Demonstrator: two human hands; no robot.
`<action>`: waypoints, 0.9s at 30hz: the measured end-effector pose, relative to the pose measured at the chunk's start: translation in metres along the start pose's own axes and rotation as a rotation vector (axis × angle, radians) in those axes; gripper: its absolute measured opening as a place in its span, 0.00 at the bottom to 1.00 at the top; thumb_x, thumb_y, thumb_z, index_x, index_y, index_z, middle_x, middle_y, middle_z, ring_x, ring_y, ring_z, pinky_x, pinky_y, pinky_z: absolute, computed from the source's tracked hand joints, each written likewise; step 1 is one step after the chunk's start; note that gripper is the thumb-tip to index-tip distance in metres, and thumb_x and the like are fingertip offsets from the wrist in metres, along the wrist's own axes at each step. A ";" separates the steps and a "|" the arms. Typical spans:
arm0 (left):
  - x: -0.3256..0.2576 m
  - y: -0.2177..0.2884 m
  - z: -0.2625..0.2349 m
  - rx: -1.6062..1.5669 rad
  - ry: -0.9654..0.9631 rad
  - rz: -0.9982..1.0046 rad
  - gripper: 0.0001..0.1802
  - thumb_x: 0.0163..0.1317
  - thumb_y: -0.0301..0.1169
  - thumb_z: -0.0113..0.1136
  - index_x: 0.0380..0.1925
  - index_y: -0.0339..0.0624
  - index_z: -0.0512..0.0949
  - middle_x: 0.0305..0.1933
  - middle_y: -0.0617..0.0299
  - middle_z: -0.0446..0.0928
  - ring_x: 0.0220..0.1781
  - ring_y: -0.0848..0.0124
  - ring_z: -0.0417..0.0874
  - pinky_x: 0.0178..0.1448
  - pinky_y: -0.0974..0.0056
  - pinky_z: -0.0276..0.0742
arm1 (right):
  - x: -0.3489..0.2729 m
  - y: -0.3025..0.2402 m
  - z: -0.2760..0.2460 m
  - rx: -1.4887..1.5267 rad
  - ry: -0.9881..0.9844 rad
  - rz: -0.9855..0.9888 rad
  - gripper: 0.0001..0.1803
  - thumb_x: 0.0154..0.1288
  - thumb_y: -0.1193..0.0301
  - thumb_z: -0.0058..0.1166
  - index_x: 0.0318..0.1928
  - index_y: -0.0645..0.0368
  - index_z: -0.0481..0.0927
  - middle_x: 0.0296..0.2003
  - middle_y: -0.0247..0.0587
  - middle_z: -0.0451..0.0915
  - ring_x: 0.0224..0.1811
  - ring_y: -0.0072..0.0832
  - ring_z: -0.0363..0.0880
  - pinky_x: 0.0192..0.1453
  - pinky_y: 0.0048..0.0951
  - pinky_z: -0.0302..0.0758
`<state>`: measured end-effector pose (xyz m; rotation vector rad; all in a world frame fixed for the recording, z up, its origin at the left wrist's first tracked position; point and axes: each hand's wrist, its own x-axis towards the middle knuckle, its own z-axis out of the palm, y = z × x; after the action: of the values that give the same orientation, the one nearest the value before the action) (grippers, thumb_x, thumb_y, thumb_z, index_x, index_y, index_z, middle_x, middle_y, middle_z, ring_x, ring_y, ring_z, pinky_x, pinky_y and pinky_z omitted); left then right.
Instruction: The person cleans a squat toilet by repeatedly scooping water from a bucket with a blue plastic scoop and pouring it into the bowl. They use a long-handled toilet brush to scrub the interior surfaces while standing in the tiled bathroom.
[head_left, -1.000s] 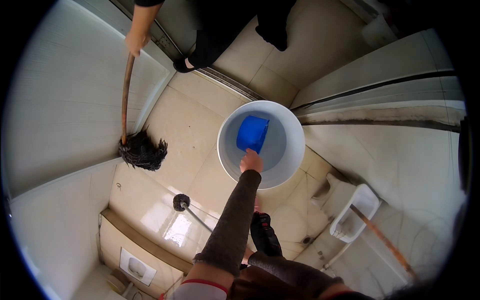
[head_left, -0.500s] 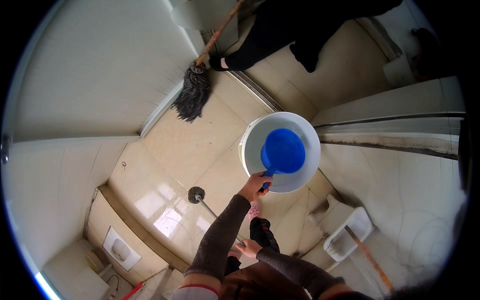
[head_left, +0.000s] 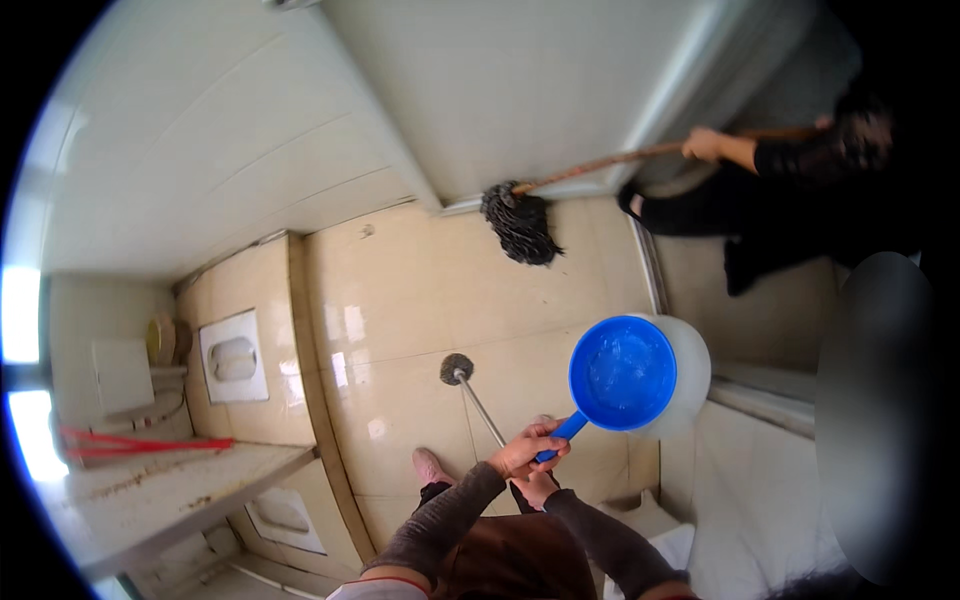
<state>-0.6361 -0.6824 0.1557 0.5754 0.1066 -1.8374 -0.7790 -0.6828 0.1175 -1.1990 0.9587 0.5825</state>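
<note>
My left hand (head_left: 525, 452) is closed around the handle of a blue water dipper (head_left: 622, 372). Clear water shows inside the dipper, which hangs level over the white bucket (head_left: 690, 375) and hides much of it. Just below, partly covered by the left hand, my right hand (head_left: 538, 489) is closed on the upper end of a long-handled scrubbing brush (head_left: 482, 409). The brush's round grey head (head_left: 457, 368) rests on the tiled floor, left of my hands.
At the upper right another person's hand (head_left: 706, 145) grips a wooden-handled mop (head_left: 522, 225), its dark strands on the floor. Squat toilets (head_left: 234, 357) lie beyond a raised step (head_left: 312, 350) at left. Red strips (head_left: 150, 444) lie on a low partition (head_left: 160, 500).
The dipper has come up from inside the bucket, now with water in it. My view has turned toward the squat toilets at left. My hands have come close together.
</note>
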 end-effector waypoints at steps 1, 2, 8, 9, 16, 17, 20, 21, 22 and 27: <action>-0.022 0.006 0.000 -0.014 0.003 0.045 0.20 0.60 0.26 0.52 0.53 0.40 0.66 0.29 0.62 0.70 0.13 0.81 0.63 0.16 0.78 0.56 | 0.003 -0.002 0.004 -0.004 -0.005 -0.007 0.14 0.63 0.58 0.46 0.40 0.55 0.67 0.09 0.29 0.57 0.06 0.20 0.60 0.07 0.26 0.56; -0.046 0.014 0.001 -0.026 0.007 0.090 0.22 0.60 0.26 0.52 0.55 0.40 0.65 0.29 0.62 0.70 0.13 0.81 0.63 0.16 0.78 0.55 | 0.011 -0.008 0.003 -0.044 -0.073 0.133 0.14 0.63 0.58 0.46 0.40 0.54 0.67 0.09 0.29 0.57 0.06 0.20 0.59 0.07 0.26 0.55; -0.219 0.060 -0.022 -0.115 0.136 0.389 0.28 0.60 0.25 0.51 0.61 0.43 0.60 0.27 0.64 0.69 0.13 0.81 0.64 0.16 0.78 0.56 | 0.018 -0.087 0.067 -0.254 -0.103 0.220 0.17 0.63 0.55 0.44 0.29 0.57 0.68 0.11 0.32 0.62 0.07 0.22 0.59 0.09 0.26 0.60; -0.248 0.063 -0.033 -0.128 0.187 0.431 0.28 0.60 0.25 0.51 0.62 0.43 0.59 0.27 0.64 0.69 0.14 0.81 0.64 0.17 0.78 0.56 | 0.026 -0.099 0.082 -0.305 -0.099 0.228 0.17 0.63 0.55 0.45 0.29 0.57 0.68 0.11 0.33 0.62 0.07 0.22 0.60 0.09 0.26 0.61; -0.405 0.097 -0.119 -0.263 0.540 0.717 0.24 0.59 0.25 0.52 0.57 0.40 0.63 0.26 0.64 0.68 0.14 0.80 0.65 0.16 0.76 0.54 | 0.085 -0.225 0.193 -0.486 -0.115 0.198 0.16 0.65 0.58 0.44 0.29 0.58 0.65 0.11 0.31 0.58 0.07 0.22 0.55 0.09 0.29 0.54; -0.427 0.101 -0.132 -0.298 0.581 0.739 0.22 0.59 0.25 0.52 0.55 0.40 0.64 0.26 0.64 0.68 0.14 0.80 0.65 0.15 0.76 0.53 | 0.098 -0.240 0.212 -0.511 -0.128 0.202 0.16 0.65 0.58 0.44 0.29 0.58 0.65 0.11 0.31 0.58 0.07 0.22 0.55 0.09 0.29 0.55; -0.472 0.114 -0.184 -0.354 0.736 0.812 0.12 0.58 0.27 0.53 0.42 0.40 0.68 0.26 0.64 0.68 0.14 0.79 0.65 0.14 0.75 0.50 | 0.151 -0.278 0.259 -0.650 -0.169 0.107 0.15 0.65 0.58 0.44 0.28 0.55 0.65 0.11 0.31 0.59 0.07 0.21 0.56 0.10 0.29 0.57; -0.481 0.119 -0.202 -0.378 0.785 0.831 0.11 0.57 0.26 0.53 0.40 0.40 0.68 0.25 0.63 0.68 0.14 0.79 0.65 0.13 0.75 0.49 | 0.173 -0.292 0.274 -0.693 -0.193 0.077 0.15 0.65 0.57 0.43 0.29 0.55 0.65 0.11 0.31 0.59 0.07 0.21 0.57 0.10 0.28 0.57; -0.490 0.124 -0.223 -0.400 0.834 0.845 0.10 0.56 0.26 0.53 0.39 0.40 0.68 0.25 0.63 0.68 0.14 0.78 0.65 0.13 0.75 0.49 | 0.191 -0.306 0.292 -0.733 -0.216 0.048 0.15 0.66 0.57 0.43 0.29 0.54 0.65 0.12 0.31 0.60 0.08 0.21 0.57 0.10 0.28 0.58; -0.509 0.166 -0.333 -0.573 1.114 0.816 0.04 0.56 0.26 0.52 0.31 0.38 0.69 0.22 0.60 0.69 0.12 0.75 0.67 0.11 0.73 0.51 | 0.295 -0.364 0.385 -0.919 -0.248 0.070 0.16 0.65 0.56 0.43 0.32 0.56 0.69 0.14 0.33 0.64 0.10 0.23 0.64 0.12 0.29 0.64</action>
<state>-0.2560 -0.1798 0.1203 0.9714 0.9511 -0.4949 -0.2186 -0.4544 0.0727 -1.8386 0.5066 1.2737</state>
